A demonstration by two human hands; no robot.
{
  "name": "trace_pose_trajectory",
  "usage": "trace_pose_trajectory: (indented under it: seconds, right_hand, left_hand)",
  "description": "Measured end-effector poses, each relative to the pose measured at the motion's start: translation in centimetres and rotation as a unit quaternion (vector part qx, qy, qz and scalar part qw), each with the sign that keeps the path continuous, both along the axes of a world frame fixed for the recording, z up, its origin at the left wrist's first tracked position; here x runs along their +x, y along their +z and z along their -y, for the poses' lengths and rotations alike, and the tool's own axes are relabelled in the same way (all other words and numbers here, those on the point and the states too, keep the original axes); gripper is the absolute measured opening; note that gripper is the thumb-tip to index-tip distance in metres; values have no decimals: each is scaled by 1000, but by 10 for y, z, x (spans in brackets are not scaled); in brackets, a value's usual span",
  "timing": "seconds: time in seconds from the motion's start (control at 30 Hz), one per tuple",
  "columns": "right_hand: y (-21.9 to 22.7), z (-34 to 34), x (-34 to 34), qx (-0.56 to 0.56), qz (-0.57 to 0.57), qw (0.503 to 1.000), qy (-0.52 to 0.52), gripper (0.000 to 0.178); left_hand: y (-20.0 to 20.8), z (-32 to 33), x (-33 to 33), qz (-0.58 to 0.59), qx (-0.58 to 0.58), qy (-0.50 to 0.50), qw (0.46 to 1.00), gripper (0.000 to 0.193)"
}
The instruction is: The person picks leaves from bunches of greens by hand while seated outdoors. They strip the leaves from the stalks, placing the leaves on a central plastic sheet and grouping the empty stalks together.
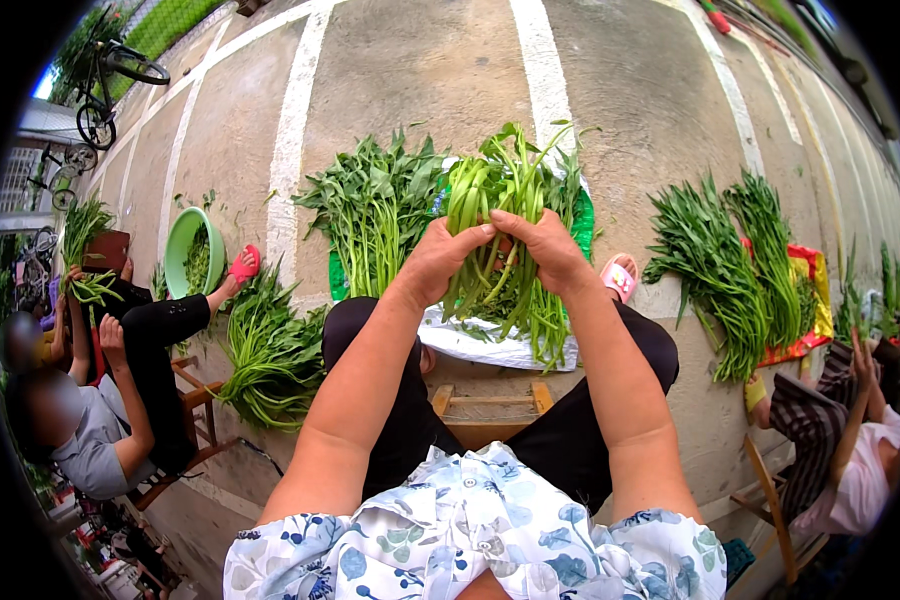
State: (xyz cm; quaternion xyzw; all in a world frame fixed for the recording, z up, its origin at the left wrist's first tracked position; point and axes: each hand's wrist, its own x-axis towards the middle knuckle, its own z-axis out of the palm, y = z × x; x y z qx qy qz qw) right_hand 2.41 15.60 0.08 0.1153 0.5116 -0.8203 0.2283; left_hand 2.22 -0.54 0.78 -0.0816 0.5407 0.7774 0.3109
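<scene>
A bunch of water spinach [488, 205], with long green stems and leaves, is held up between my knees. My left hand [444, 262] is closed round its left side and my right hand [548, 252] round its right. Both thumbs meet near the middle of the stems, and most of the fingers are hidden behind them. Below the hands lie loose leaves and stems on a white and green plastic sheet [505, 347]. Just left of the bunch, a larger heap of water spinach [370, 215] rests on the same sheet.
Another heap of greens [270, 350] and a green basin [192, 250] with leaves are to the left, near a seated person [110, 420] handling stalks. To the right, more greens [735, 265] lie on a red and yellow sack [808, 300], beside another seated person [860, 440].
</scene>
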Motion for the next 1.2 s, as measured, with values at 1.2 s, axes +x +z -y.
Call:
trace_pose_trajectory:
  seconds: [1.2]
  right_hand:
    - [-5, 6, 0, -60, 64, 991, -105, 19]
  left_hand:
    - [-4, -1, 1, -47, -82, -4, 996, 19]
